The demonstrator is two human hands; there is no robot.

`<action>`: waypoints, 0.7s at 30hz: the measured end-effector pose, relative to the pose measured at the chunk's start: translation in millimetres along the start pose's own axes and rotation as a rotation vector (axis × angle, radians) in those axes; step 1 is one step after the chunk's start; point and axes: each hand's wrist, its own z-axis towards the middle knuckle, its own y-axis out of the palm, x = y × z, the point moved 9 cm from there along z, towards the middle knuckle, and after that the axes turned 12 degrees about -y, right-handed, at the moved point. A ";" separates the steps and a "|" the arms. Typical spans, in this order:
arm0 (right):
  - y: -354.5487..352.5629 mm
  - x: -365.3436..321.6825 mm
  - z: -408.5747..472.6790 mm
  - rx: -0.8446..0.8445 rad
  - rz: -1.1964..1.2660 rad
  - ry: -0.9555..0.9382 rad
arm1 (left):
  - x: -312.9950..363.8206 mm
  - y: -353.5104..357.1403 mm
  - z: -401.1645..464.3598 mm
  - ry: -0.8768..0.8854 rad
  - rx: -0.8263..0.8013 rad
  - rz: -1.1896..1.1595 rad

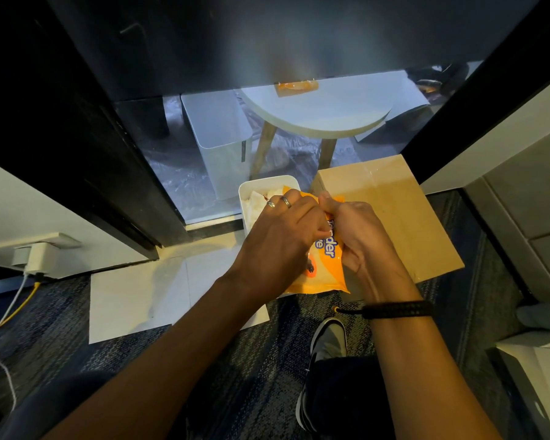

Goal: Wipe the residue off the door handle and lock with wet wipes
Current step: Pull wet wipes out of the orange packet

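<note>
An orange wet-wipe pack [323, 277] with blue lettering is held between both hands, above the floor in front of a glass door [267, 36]. My left hand [280, 236], wearing two rings, is closed over the pack's top left. My right hand [359, 236], with a black cord bracelet on the wrist, grips the pack's right side, thumb at the top edge. Much of the pack is hidden by my fingers. The door handle and lock are not visible; an orange patch [297, 87] shows on the glass.
A white bin [245, 188] with crumpled white wipes stands just behind my hands. A cardboard box [394, 214] lies to the right. Behind the glass are a white stool [315, 115] and a white container [219, 138]. A wall charger with cables [35, 258] is at left; my shoe [327, 338] is below.
</note>
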 end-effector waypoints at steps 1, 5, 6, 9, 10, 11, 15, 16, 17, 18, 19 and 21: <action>-0.3 -0.2 -0.2 -0.004 0.006 0.003 | 2.0 -1.8 -0.1 0.010 0.006 -0.001; -0.3 -0.2 -0.1 -0.018 0.003 0.010 | 6.5 -6.5 0.9 0.028 0.026 -0.004; -0.5 0.3 0.3 -0.020 0.004 0.015 | 6.7 -6.4 0.8 0.023 0.025 -0.004; -1.3 2.0 2.0 -0.023 0.016 0.022 | 7.3 -3.6 -0.6 0.012 0.003 -0.002; -1.5 2.1 2.4 -0.023 0.014 0.021 | 6.3 -3.2 -0.8 0.007 0.002 -0.001; -1.6 2.5 2.8 -0.021 0.014 0.020 | 5.7 -3.4 -1.1 0.004 0.001 -0.001; -10.9 0.9 8.5 0.037 -0.021 0.004 | 17.0 -5.7 -7.7 0.050 0.009 0.001; -16.9 -1.0 11.6 0.062 -0.042 -0.007 | 21.8 -5.2 -11.7 0.064 0.002 -0.017; -22.5 -3.7 13.8 0.082 -0.054 -0.013 | 26.1 -5.2 -15.7 0.081 0.000 -0.040; -26.8 -6.1 15.4 0.090 -0.059 -0.014 | 27.9 -6.3 -18.5 0.087 0.009 -0.057; -29.7 -7.9 16.2 0.088 -0.061 -0.013 | 28.1 -7.6 -21.0 0.090 0.032 -0.064; -31.8 -11.0 16.5 0.081 -0.057 -0.014 | 24.7 -12.9 -22.7 0.087 0.108 -0.059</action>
